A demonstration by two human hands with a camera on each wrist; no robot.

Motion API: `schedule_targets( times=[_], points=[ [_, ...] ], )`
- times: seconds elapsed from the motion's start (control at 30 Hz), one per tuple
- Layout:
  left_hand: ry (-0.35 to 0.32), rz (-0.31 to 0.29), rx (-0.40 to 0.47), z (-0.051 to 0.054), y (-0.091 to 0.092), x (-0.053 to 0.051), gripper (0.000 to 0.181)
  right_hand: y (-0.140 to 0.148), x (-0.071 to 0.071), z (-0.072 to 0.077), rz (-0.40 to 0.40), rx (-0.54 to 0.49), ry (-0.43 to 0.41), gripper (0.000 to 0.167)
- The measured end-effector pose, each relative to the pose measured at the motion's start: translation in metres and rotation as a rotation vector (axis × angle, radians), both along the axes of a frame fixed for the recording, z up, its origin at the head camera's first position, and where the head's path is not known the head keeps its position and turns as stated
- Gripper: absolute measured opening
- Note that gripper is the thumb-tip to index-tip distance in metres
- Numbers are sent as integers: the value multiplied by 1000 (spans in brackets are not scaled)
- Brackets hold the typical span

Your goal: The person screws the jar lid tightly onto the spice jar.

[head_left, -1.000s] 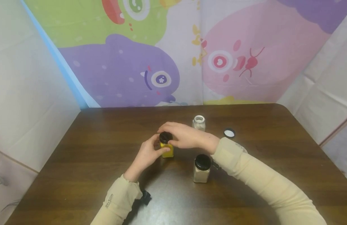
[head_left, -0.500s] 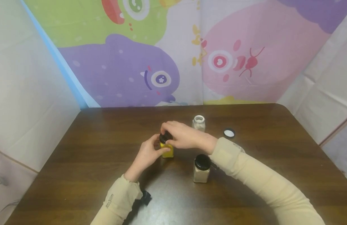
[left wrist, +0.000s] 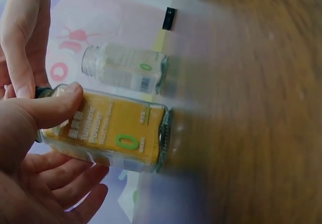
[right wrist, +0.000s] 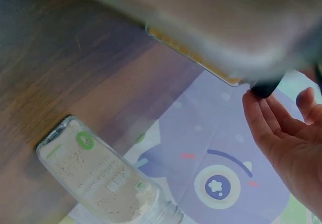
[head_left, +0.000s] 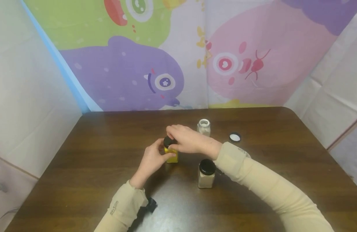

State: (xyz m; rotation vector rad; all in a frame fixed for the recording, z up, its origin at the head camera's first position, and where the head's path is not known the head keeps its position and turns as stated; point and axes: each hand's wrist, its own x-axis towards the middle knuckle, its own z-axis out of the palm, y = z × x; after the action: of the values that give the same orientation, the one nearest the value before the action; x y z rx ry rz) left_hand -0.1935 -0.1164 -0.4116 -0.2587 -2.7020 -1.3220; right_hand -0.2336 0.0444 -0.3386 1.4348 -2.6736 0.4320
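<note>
Fingers of the right hand (head_left: 190,140) have shifted round the black lid (head_left: 167,142). Leftmost, the left hand (head_left: 150,159) curls round the turmeric jar (head_left: 172,158), upright mid-table; the right pinches its lid, seemingly twisting it, which calls for holding the jar steady. Rightward, an open jar (head_left: 204,130) and a loose lid (head_left: 234,137) sit nearer the far edge of the table (head_left: 132,116).
</note>
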Motion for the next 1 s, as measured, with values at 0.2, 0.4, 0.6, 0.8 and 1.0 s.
schedule_targets(
  times=[0.2,0.4,0.6,0.8,1.0],
  points=[
    [19,32,-15,1,2,1,49,0,1,1,-26,3,-17,30],
    [0,13,0,0,1,1,50,0,1,1,-53,35,-69,25],
    [-32,-21,1,-2,0,-1,52,5,1,2,-45,18,-92,27],
    [-33,-20,-7,0,0,0,53,18,-2,8,-32,-65,-104,29],
    [-26,-27,-34,0,1,1,55,39,-5,14,-81,-136,-153,28]
  ],
)
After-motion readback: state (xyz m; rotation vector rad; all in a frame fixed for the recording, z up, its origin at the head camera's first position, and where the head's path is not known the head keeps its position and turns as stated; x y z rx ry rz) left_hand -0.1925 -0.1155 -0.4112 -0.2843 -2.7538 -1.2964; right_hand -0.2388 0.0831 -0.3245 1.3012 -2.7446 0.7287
